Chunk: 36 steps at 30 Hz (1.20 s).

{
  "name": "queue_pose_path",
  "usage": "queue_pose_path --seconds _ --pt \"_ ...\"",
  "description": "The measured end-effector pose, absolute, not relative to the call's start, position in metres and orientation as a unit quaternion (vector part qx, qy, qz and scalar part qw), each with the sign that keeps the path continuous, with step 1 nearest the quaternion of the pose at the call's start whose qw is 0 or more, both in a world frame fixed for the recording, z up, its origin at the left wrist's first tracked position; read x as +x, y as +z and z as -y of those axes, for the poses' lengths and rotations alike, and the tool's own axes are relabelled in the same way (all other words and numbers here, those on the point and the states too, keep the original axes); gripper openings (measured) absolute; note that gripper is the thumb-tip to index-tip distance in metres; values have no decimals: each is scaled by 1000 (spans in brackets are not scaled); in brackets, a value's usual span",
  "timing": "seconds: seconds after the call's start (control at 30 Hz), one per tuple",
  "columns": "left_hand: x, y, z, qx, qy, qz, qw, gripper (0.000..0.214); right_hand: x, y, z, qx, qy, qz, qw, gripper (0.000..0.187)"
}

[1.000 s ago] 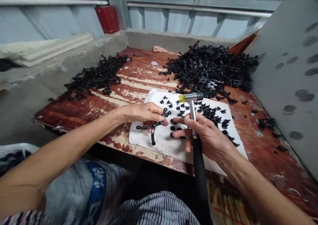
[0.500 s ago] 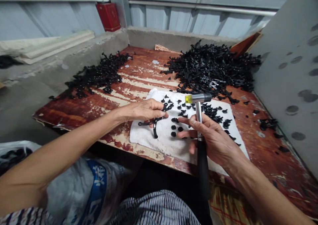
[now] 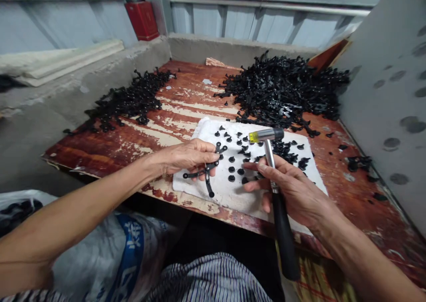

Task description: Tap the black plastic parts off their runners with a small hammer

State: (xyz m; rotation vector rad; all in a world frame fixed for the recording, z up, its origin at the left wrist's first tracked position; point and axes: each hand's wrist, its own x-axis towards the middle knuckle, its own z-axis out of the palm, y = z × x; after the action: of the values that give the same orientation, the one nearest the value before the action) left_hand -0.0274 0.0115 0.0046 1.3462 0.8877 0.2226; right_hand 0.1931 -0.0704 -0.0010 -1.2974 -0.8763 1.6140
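My left hand pinches a black branched bracket, its several arms with round ends sticking out over the cloth. In my right hand is a mallet with a black grip, a metal neck and a head that is yellow at one end and dark at the other. Its head points up and to the left. Small black round-based pegs stand in loose rows on the white cloth between my hands. More of these pegs lie heaped on the cloth behind my right hand.
A large heap of black parts covers the back right of the worn red table. Another pile runs along its left edge. A grey spotted panel borders the right side. A white sack stands below, at the left.
The mallet has tilted, its handle swinging right and more into view. My right hand has shifted slightly right and down. My left hand has turned the bracket a little.
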Motion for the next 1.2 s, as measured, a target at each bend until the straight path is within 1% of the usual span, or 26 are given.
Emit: queue_pose_path --seconds 0.13,0.23,0.43,0.6,0.77,0.9,1.07,1.2 --pt "-21 1 -2 592 67 -397 698 30 197 -1 77 -520 626 352 463 35" --pt "-16 2 5 604 55 -403 685 29 196 0 78 -511 616 356 482 34" --pt "-13 7 13 622 43 -412 664 25 202 -3 95 -511 627 351 472 31" --pt "-14 0 14 630 43 -401 664 32 205 -9 116 -504 626 379 459 29" --pt "-15 -3 15 623 42 -404 668 35 199 -12 116 -505 615 395 460 31" --pt "-16 -4 16 619 41 -404 673 35 194 -15 109 -497 628 425 421 32" --pt "-18 -4 16 608 43 -415 676 36 187 -15 105 -495 631 470 369 49" --pt "-19 -4 16 608 41 -414 677 38 184 -16 103 -506 622 487 345 46"
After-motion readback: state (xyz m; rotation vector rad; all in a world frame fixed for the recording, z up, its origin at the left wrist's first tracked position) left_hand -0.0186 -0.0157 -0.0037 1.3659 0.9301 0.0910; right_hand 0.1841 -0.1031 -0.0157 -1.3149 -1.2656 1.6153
